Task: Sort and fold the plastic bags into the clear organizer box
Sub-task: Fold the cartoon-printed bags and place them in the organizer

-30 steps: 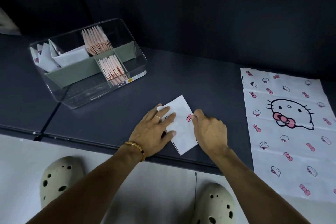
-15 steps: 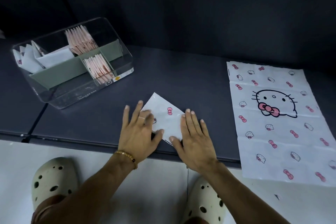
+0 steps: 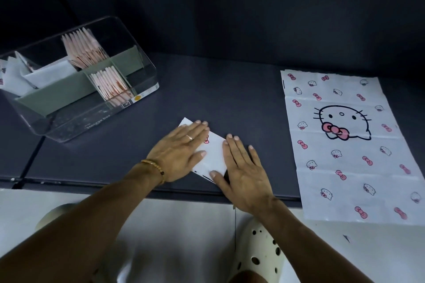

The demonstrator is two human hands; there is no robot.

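Folded white cartoon-print plastic bag point(image 3: 215, 156) lies near the dark table's point(image 3: 230, 99) front edge, at 4 o'clock from the clear organizer box point(image 3: 147, 76). Your left hand point(image 3: 181, 154) has slid further over it, flat; your right hand point(image 3: 246, 167) stays flat, pressing its right edge.

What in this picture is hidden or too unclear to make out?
All in the head view:
- Folded bag: mostly covered by the left hand and right hand.
- Clear organizer box: its left end is cut off by the frame edge.
- Flat bag: its lower right corner runs off the frame.
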